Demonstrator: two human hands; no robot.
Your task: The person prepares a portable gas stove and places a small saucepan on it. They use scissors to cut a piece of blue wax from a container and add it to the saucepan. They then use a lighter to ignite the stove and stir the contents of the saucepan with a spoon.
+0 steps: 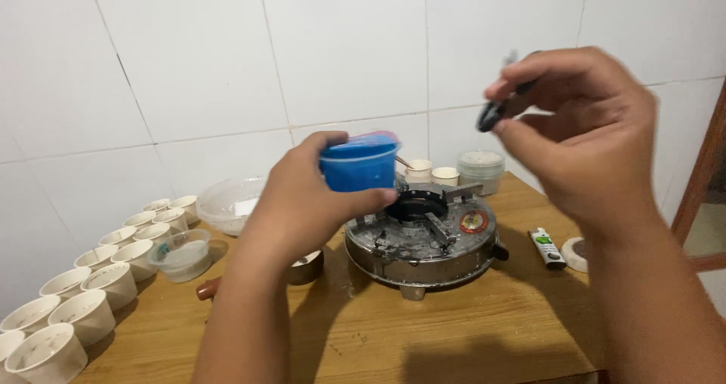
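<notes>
Blue cup (pixel 360 164) sits gripped in the left hand (pixel 302 202), above the stove (pixel 423 236) at its ten o'clock. Right hand (pixel 590 138), at two o'clock, pinches a small dark object (pixel 491 114), blurred.

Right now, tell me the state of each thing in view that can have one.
Blue cup: lifted, gripped by the left hand.
Small dark object: pinched in the right hand, blurred.
Gas stove: unlit, nothing on the burner.
White cups: upright, in rows.
Lighter: lying flat on the table.
</notes>
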